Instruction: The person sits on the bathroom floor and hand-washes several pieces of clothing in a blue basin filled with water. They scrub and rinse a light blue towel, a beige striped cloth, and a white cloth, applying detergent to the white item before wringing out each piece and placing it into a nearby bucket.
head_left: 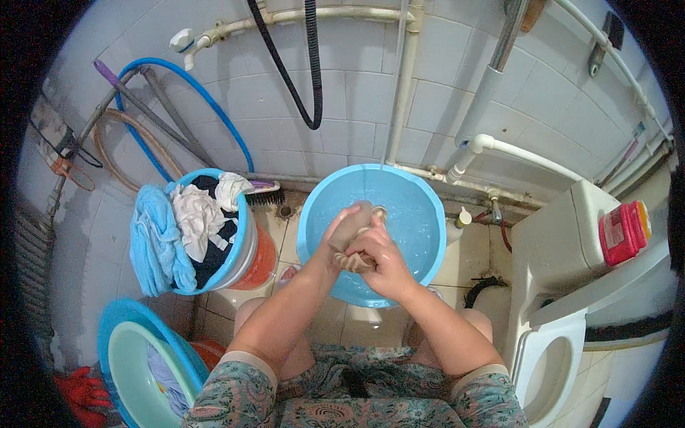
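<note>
A wet, pale beige cloth (352, 263) is bunched and twisted between my two hands above the blue basin (312, 217). On the left side, my left hand (345, 230) has its fingers closed round part of the cloth. My right hand (383, 265) grips the bunched end, close below and to the right of the left one. Some of the cloth is hidden behind the fingers. Clear water (410, 228) with a rippled surface fills the bottom of the basin, and a thin stream appears to come down at its far edge.
An orange bucket (262, 260) at left bears a blue tub heaped with clothes (200, 221). Nested basins (118, 364) stand nearer, lower left. A scrub brush (267, 194) lies by the wall. A white pump bottle (457, 226) and a toilet (553, 242) are at right. Pipes run along the wall.
</note>
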Available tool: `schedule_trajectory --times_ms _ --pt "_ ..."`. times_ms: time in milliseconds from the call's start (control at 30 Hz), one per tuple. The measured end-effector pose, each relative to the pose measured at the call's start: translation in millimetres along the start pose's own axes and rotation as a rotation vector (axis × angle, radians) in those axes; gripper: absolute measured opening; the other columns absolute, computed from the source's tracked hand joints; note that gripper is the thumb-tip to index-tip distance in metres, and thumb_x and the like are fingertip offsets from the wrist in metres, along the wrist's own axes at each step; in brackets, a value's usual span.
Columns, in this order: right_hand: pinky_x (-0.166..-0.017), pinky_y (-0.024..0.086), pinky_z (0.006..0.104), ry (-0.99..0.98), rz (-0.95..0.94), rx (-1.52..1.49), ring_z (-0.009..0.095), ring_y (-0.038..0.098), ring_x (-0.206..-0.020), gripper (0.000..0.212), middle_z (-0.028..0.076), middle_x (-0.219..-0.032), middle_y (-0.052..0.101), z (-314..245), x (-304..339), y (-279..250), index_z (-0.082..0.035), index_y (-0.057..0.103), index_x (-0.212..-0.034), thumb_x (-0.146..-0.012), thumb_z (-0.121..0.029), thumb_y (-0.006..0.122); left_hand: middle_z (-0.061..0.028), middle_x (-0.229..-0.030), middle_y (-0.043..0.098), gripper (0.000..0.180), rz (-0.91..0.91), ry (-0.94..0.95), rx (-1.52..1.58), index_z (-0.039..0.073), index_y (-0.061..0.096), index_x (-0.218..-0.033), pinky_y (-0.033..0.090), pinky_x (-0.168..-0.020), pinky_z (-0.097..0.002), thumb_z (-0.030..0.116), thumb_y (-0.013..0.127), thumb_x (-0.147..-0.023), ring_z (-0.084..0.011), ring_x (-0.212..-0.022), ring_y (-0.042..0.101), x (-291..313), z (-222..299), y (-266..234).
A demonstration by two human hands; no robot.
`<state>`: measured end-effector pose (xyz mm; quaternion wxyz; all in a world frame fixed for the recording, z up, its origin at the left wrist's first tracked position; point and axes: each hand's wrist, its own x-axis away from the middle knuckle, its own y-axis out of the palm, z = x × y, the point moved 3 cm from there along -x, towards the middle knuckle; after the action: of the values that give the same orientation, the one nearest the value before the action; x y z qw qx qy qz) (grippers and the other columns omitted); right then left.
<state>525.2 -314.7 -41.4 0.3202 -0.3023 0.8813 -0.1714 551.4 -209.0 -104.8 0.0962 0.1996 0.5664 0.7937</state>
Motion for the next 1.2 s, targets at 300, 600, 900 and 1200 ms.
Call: schedule_trajectory --times_ms 300,600,900,1200 --pt "-0.103 0.025 0.0387 0.358 0.340 -0.387 0.024 0.029 -0.124 0.081 0.011 -0.136 0.021 24.6 12.3 16.6 -0.016 0.018 -0.136 -0.072 -0.009 0.068 -0.0100 -0.097 0.055 0.033 0.472 0.474 -0.058 0.006 0.051 -0.099 0.047 -0.079 -0.0375 0.034 0.046 -0.084 -0.0242 -0.089 0.056 5.1 17.8 4.2" --pt "-0.080 0.042 0.0286 0.592 0.732 -1.099 0.013 0.053 -0.090 0.031 0.003 -0.097 0.056 49.8 -3.2 -12.9 -0.003 0.051 -0.105 -0.080 -0.016 0.064 -0.0095 -0.118 0.043 0.051 0.535 0.521 -0.297 0.011 0.034 -0.122 0.033 -0.091 -0.0551 0.037 0.053 -0.083 -0.0254 -0.111 0.041 5.5 7.1 13.9" --pt "-0.077 0.044 0.0274 0.387 0.421 -0.637 0.013 0.055 -0.086 0.033 0.005 -0.095 0.058 18.1 -9.9 -21.1 -0.001 0.053 -0.103 -0.077 -0.017 0.066 -0.0103 -0.129 0.042 0.062 0.149 0.074 0.033 0.008 0.038 -0.127 0.032 -0.095 -0.0543 0.054 0.039 -0.085 -0.0288 -0.117 0.043 -2.2 -1.4 -6.1" --pt "-0.085 0.042 0.0313 0.518 0.632 -0.917 0.016 0.053 -0.098 0.046 0.006 -0.107 0.054 46.1 -13.7 -40.7 -0.004 0.044 -0.116 -0.084 -0.033 0.059 -0.0078 -0.117 0.053 0.047 0.120 0.251 -0.140 0.008 0.047 -0.118 0.041 -0.092 -0.0381 0.043 0.035 -0.090 -0.0230 -0.108 0.050 -10.8 3.9 0.9"
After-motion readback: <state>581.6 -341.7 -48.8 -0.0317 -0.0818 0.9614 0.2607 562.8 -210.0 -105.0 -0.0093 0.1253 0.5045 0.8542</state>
